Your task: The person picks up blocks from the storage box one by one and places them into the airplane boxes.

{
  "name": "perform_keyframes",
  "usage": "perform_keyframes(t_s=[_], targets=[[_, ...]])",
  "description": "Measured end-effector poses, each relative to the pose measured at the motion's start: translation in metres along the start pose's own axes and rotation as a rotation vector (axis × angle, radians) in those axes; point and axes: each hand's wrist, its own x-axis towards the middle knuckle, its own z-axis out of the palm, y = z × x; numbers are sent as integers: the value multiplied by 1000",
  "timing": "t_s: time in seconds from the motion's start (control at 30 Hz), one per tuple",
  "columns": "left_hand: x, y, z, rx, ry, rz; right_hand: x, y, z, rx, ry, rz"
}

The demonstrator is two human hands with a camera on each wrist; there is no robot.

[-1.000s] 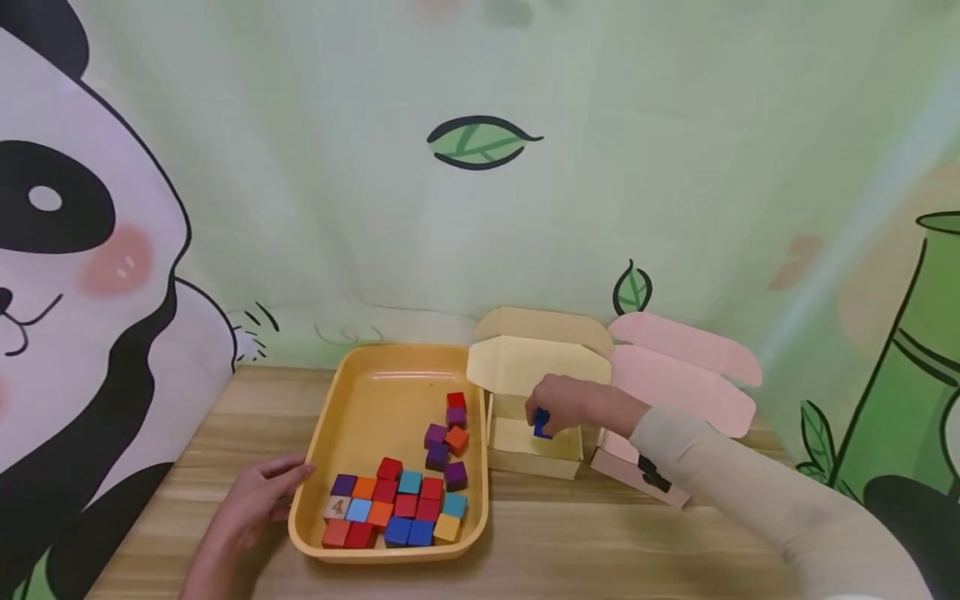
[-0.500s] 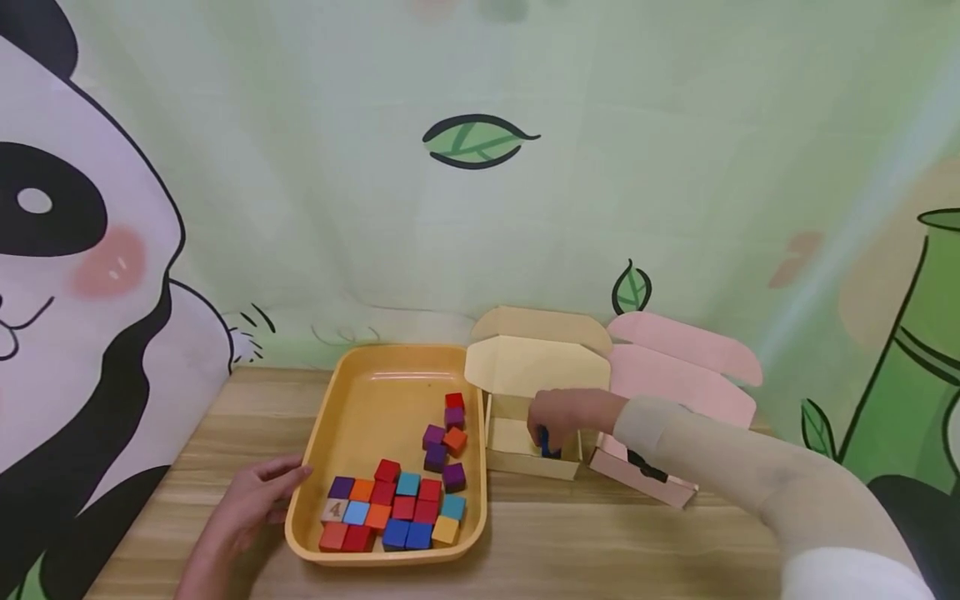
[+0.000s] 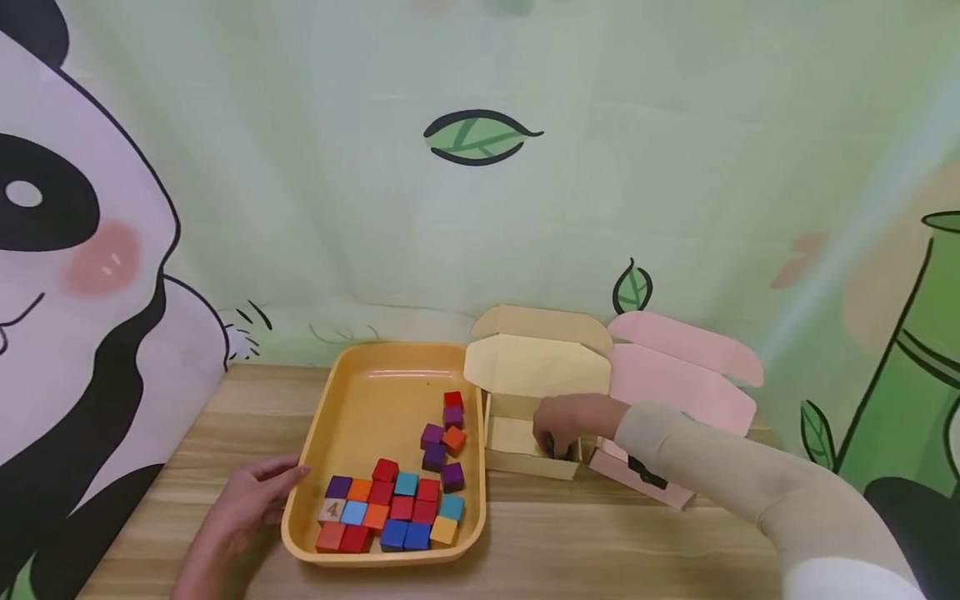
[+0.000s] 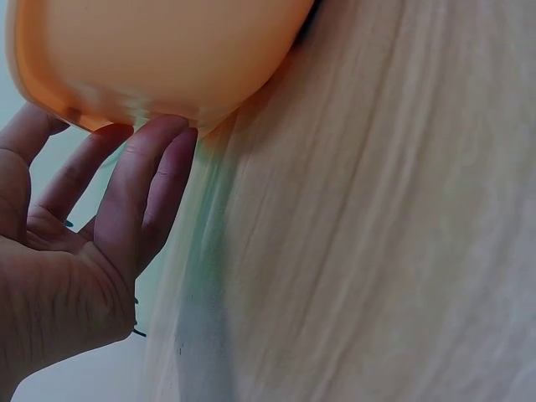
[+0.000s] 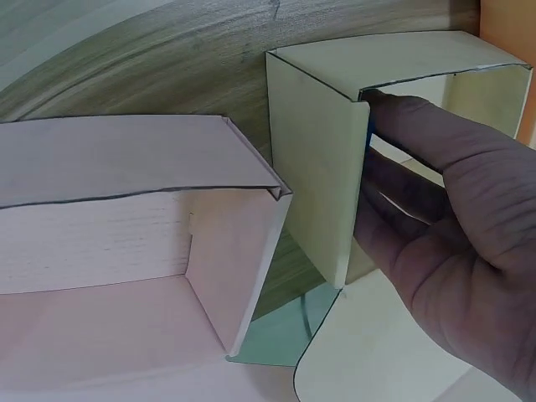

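In the head view my right hand (image 3: 566, 421) reaches down into the cream cardboard box (image 3: 517, 463), pinching a blue block, mostly hidden behind the fingers. A sliver of this blue block (image 5: 369, 134) shows between thumb and fingers at the box's side wall in the right wrist view. My left hand (image 3: 243, 504) rests at the left side of the yellow-orange plastic tray (image 3: 378, 392), its fingertips touching the outer rim. The left wrist view shows slightly bent fingers (image 4: 134, 184) against the tray's outside. Inside the tray lie red, purple, orange, blue, teal and yellow blocks (image 3: 402, 507).
A pink cardboard box (image 3: 675, 494) stands just right of the cream one, lid (image 3: 678, 379) raised. The cream box's lid (image 3: 536, 364) also leans back toward the printed curtain (image 3: 360, 208). Wooden table (image 3: 570, 550) lies in front of the boxes.
My right hand has lowered the blue block into the cream box and shifted slightly right, toward its near right corner. The left hand stays at the tray's rim.
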Motion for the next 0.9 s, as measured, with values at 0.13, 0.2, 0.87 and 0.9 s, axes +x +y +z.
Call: perform_keyframes(t_s=[0.13,0.2,0.87,0.9], targets=[[-1,2,0,7,-8,6,-1,0,-1,0,-7,13],[-1,3,0,-4,-11,12,-2,-1,-4,7,0,34],[-1,6,-10,11,-16,-18,41,-63,-106,237,432,-4],[-1,6,-11,12,-20,-19,49,-67,-108,265,434,11]])
